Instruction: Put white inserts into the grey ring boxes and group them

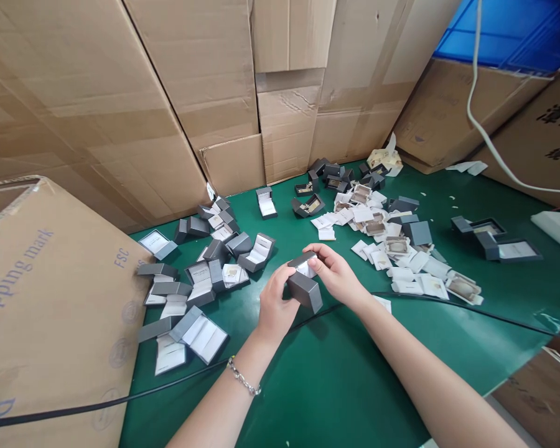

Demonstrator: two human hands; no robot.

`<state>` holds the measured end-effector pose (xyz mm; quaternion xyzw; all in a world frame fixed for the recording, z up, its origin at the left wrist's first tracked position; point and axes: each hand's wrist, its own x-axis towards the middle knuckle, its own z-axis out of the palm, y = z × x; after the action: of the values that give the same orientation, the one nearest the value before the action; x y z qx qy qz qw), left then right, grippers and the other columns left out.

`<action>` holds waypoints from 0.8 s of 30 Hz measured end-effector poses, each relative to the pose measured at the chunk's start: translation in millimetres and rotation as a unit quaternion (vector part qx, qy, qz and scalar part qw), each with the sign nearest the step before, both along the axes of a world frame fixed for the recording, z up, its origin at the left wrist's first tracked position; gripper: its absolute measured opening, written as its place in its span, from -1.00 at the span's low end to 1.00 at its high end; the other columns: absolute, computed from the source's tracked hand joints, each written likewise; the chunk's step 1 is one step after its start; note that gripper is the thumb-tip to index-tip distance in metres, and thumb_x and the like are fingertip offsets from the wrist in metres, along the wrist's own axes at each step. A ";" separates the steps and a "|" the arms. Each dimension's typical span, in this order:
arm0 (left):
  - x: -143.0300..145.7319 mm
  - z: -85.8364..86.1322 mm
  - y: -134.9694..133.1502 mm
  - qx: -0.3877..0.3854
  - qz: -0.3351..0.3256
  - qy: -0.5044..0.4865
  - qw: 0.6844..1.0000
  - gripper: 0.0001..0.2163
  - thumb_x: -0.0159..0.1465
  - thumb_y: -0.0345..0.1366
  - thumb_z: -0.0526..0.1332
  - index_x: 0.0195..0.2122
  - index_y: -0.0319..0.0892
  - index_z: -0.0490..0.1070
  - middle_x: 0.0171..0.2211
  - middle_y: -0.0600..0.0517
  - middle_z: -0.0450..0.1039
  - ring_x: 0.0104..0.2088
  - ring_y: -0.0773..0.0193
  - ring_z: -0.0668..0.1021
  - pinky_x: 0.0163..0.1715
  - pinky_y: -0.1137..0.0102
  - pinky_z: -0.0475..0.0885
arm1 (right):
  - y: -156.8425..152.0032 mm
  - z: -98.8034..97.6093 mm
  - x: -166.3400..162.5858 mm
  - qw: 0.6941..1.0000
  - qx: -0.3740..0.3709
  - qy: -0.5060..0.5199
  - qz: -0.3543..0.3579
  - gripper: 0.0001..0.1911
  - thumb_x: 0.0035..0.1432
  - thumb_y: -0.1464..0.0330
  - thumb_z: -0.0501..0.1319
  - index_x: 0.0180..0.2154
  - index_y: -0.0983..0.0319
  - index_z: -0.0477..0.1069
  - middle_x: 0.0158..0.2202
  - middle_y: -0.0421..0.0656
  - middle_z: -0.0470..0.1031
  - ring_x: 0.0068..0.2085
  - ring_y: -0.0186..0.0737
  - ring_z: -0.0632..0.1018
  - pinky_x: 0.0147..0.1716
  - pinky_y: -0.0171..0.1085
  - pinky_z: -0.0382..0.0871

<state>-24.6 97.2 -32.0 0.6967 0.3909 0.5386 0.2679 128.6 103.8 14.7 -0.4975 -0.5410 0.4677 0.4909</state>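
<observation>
Both my hands hold one small grey hinged box (304,286) just above the green table (336,373). My left hand (274,305) grips its lower half from the left, fingers curled round it. My right hand (336,271) pinches the lid and the white lining at the top. The box is partly open, with white padding showing inside. A silver bracelet (243,378) sits on my left wrist.
Open grey boxes (205,280) lie heaped at the left, white inserts and cards (392,249) at the right. Cardboard cartons (205,93) wall the back, another carton (42,311) stands at the left. A black cable (168,382) crosses the table.
</observation>
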 end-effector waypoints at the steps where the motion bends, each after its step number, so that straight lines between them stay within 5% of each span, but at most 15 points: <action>1: 0.2 -0.8 -0.6 -0.020 -0.003 -0.011 1.000 -0.66 0.07 -0.44 0.24 -0.12 -0.06 0.26 -0.06 0.01 0.44 -0.11 0.22 0.53 -0.12 0.32 0.45 | -0.7 -1.1 -1.0 1.000 0.007 -0.007 -0.002 -0.65 0.09 0.10 0.14 -0.20 0.22 0.31 -0.39 -0.19 0.35 -0.42 -0.36 0.36 -0.44 -0.35 0.27; 7: 4.7 11.8 -1.8 -0.168 -0.005 -0.086 0.982 -0.58 -0.02 -0.40 0.33 -0.13 -0.07 0.30 -0.08 -0.01 0.45 -0.16 0.18 0.54 -0.15 0.30 0.46 | 2.2 -0.3 3.1 0.999 0.016 -0.046 -0.023 -0.65 0.08 0.10 0.12 -0.22 0.23 0.33 -0.35 -0.14 0.42 -0.37 -0.30 0.44 -0.40 -0.32 0.34; 11: 6.7 25.7 -1.5 -0.201 -0.041 -0.163 0.965 -0.52 -0.08 -0.38 0.39 -0.12 -0.11 0.29 -0.05 -0.04 0.41 -0.09 0.17 0.51 -0.13 0.35 0.45 | 7.4 9.1 30.2 0.975 0.032 -0.197 -0.098 -0.54 0.18 0.11 0.01 0.01 0.24 0.28 -0.11 -0.02 0.44 -0.10 -0.11 0.45 -0.10 -0.15 0.31; 13: 5.9 27.8 -0.3 -0.235 -0.073 -0.198 0.949 -0.52 -0.04 -0.34 0.38 -0.08 -0.11 0.28 -0.02 -0.06 0.39 -0.07 0.18 0.50 -0.13 0.36 0.45 | 9.2 10.8 46.3 0.913 0.001 -0.372 -0.168 -0.48 0.20 0.14 -0.01 0.12 0.26 0.19 -0.01 0.04 0.39 -0.01 0.01 0.40 -0.03 -0.03 0.23; 15: 4.4 26.6 1.9 -0.280 -0.095 -0.231 0.927 -0.49 0.00 -0.30 0.36 -0.01 -0.11 0.26 -0.02 -0.07 0.39 -0.09 0.17 0.50 -0.17 0.36 0.47 | 9.7 8.5 58.3 0.817 -0.066 -0.530 -0.218 -0.47 0.20 0.20 0.01 0.15 0.30 0.15 0.02 0.11 0.37 0.03 0.14 0.36 0.01 0.12 0.13; 18: 2.3 23.1 6.3 -0.346 -0.118 -0.272 0.890 -0.49 0.04 -0.23 0.33 0.02 -0.14 0.28 -0.06 -0.08 0.42 -0.11 0.16 0.50 -0.23 0.37 0.48 | 8.1 0.1 65.5 0.720 -0.154 -0.637 -0.230 -0.50 0.20 0.31 0.02 0.15 0.34 0.17 -0.02 0.14 0.40 0.05 0.21 0.33 0.04 0.27 -0.05; 24: 2.2 25.3 10.3 -0.437 -0.150 -0.360 0.810 -0.68 0.17 -0.23 0.19 -0.07 -0.23 0.34 -0.17 -0.09 0.49 -0.20 0.23 0.54 -0.25 0.39 0.47 | 7.0 -8.3 61.6 0.702 -0.121 -0.675 -0.194 -0.59 0.18 0.45 0.01 0.08 0.28 0.27 -0.14 0.05 0.45 -0.04 0.13 0.38 0.04 0.34 -0.18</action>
<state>-22.4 107.5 -6.8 0.3122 0.3518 0.4760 0.7431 190.2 110.8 6.4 -0.8289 -0.5581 -0.0371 0.0100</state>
